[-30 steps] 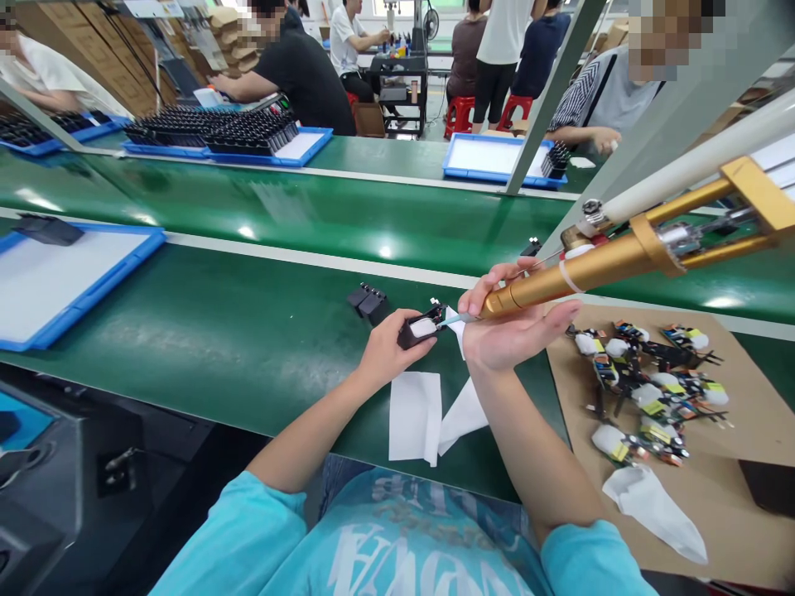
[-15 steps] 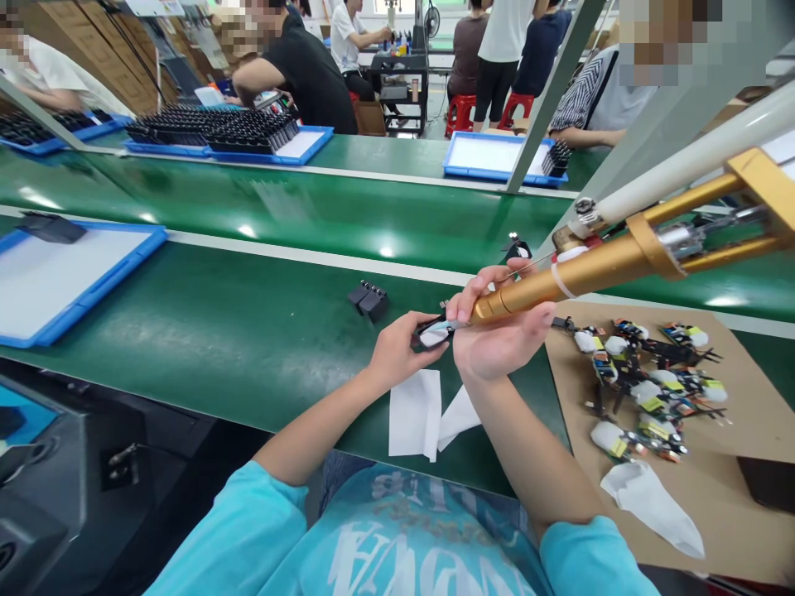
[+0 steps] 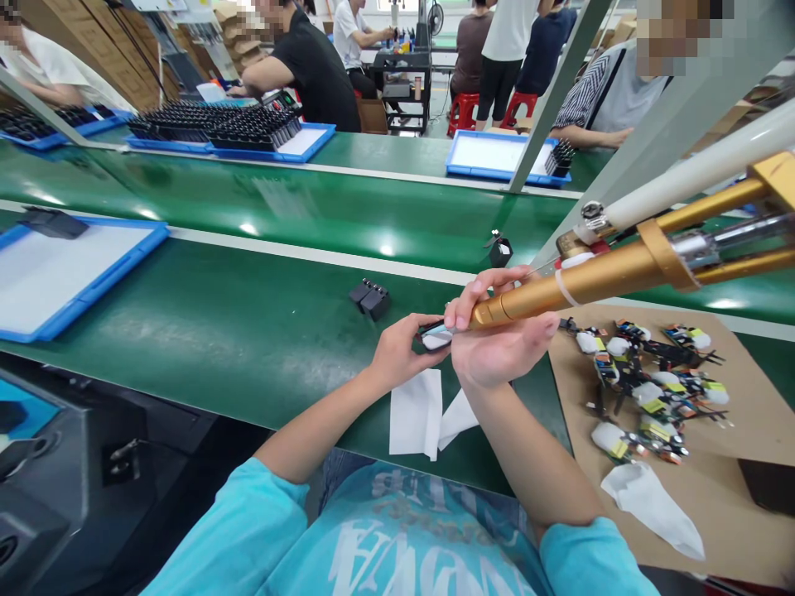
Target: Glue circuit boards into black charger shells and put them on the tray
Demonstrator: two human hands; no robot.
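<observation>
In the head view, my left hand (image 3: 401, 352) pinches a small black housing (image 3: 428, 340) with a white, rounded part (image 3: 436, 338) in its opening. Around the front end of a gold cylindrical tool (image 3: 562, 285) is my right hand (image 3: 493, 348), fingers above the barrel and palm below. The tool's narrow tip points at the housing; my fingers hide where the two meet. White paper sheets (image 3: 415, 414) lie beneath my hands. Two black housings (image 3: 370, 298) stand on the green bench, beyond my left hand.
Brown cardboard (image 3: 733, 414) at right bears several wired assemblies (image 3: 652, 389), a crumpled white cloth (image 3: 652, 509) and a dark flat object (image 3: 767, 483). A blue-rimmed tray (image 3: 105, 285) lies left. A black piece (image 3: 498, 250) sits on the green belt (image 3: 298, 219). Co-workers sit beyond.
The black piece on the belt now shows further left and clear of my right hand's fingers. The gold tool has shifted slightly; both hands keep their hold.
</observation>
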